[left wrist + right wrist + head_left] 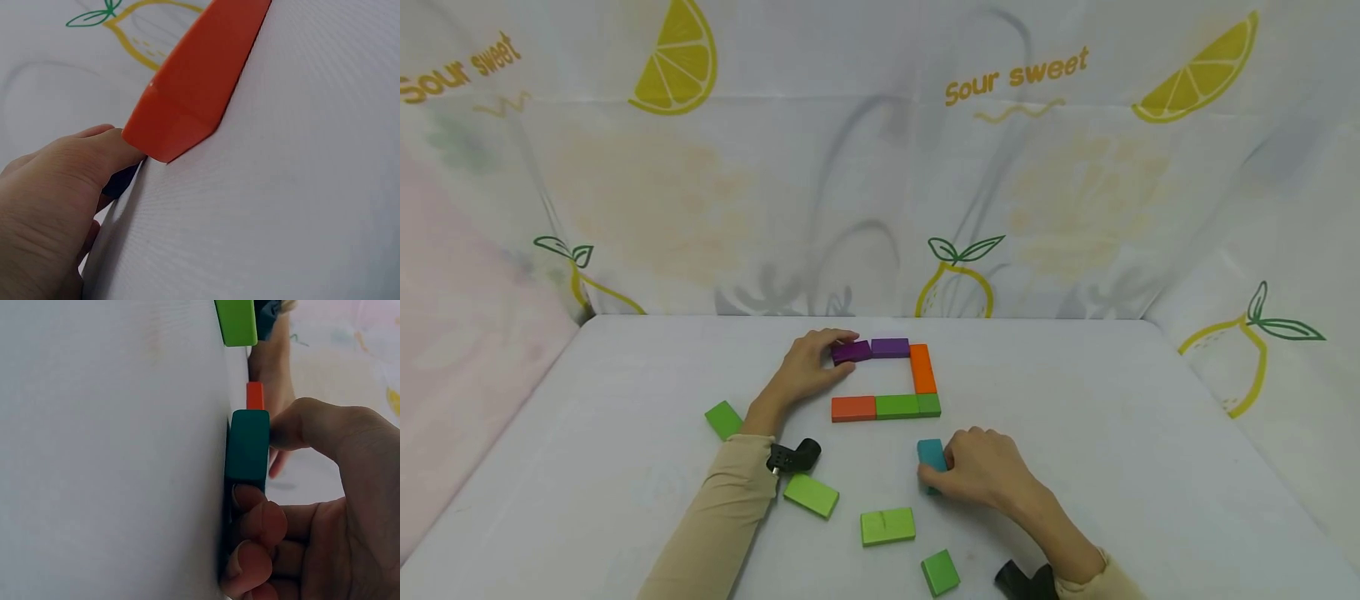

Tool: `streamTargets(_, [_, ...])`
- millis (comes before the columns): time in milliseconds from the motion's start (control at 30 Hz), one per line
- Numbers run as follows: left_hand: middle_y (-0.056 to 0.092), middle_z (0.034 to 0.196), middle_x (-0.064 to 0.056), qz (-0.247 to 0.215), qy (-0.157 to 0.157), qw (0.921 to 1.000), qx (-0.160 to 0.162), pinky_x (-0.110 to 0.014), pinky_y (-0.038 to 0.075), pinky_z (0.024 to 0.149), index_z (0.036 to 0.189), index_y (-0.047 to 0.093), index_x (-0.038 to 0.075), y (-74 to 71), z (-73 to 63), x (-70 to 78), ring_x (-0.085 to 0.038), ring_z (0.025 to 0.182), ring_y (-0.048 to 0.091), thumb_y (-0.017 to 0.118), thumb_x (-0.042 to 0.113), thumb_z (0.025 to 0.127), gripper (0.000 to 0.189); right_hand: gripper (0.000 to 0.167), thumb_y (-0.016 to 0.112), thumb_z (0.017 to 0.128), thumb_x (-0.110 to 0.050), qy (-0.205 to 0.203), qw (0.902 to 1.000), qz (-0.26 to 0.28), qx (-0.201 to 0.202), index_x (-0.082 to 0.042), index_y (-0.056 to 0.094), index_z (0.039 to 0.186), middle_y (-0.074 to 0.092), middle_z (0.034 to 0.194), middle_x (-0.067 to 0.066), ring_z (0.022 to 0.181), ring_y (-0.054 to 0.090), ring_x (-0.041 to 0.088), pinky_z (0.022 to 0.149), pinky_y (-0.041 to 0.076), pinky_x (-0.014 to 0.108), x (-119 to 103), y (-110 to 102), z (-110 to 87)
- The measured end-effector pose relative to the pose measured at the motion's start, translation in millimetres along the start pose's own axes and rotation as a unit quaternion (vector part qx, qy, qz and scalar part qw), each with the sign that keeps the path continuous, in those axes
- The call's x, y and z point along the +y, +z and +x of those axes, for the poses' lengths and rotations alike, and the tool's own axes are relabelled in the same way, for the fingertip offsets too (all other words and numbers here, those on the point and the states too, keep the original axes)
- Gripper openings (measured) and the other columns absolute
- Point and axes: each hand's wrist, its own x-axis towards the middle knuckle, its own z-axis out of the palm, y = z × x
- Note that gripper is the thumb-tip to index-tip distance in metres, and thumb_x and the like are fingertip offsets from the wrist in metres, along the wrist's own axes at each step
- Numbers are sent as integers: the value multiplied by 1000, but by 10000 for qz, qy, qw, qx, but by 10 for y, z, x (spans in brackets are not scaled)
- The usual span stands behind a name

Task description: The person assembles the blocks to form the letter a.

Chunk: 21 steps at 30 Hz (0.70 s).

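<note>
Your left hand (pixel 805 368) grips dark purple block (pixel 851 352), just beside second purple block (pixel 890 348). Your right hand (pixel 988 468), well apart, pinches blue block (pixel 931 452), nearer you than red block (pixel 853 409).

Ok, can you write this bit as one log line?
left hand: grips dark purple block | right hand: grips teal block | red block: end to end with green block

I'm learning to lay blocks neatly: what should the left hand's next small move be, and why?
Probably, the left hand should turn the dark purple block slightly into line with the violet block: it lies at a slight angle to that neighbour, and this hand grips it.
</note>
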Motion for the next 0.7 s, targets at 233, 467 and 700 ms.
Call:
streamTargets(233, [65, 119, -5, -19, 15, 10000, 5, -46, 40, 96, 123, 62, 14, 7, 0, -6, -27, 107, 56, 74, 20, 80, 44, 47, 58, 76, -38, 99, 9999, -74, 111, -19, 30, 43, 16, 47, -10, 46, 20, 7, 45, 12, 23, 13, 5, 37])
streamTargets(467, [66, 118, -7, -90, 115, 9999, 46, -46, 41, 95, 122, 62, 11, 3, 3, 5, -28, 106, 57, 74, 18, 80, 44, 47, 58, 76, -37, 158, 9998, -54, 110, -18, 31, 43, 16, 46, -10, 45, 20, 7, 44, 12, 23, 28, 5, 78])
streamTargets(700, [67, 115, -7, -62, 98, 9999, 51, -45, 42, 94, 121, 63, 11, -8, 3, 6, -27, 104, 57, 74, 18, 80, 43, 47, 58, 76, -39, 248, 9997, -36, 33, -18, 32, 44, 17, 47, -9, 46, 21, 8, 45, 13, 23, 37, -4, 131])
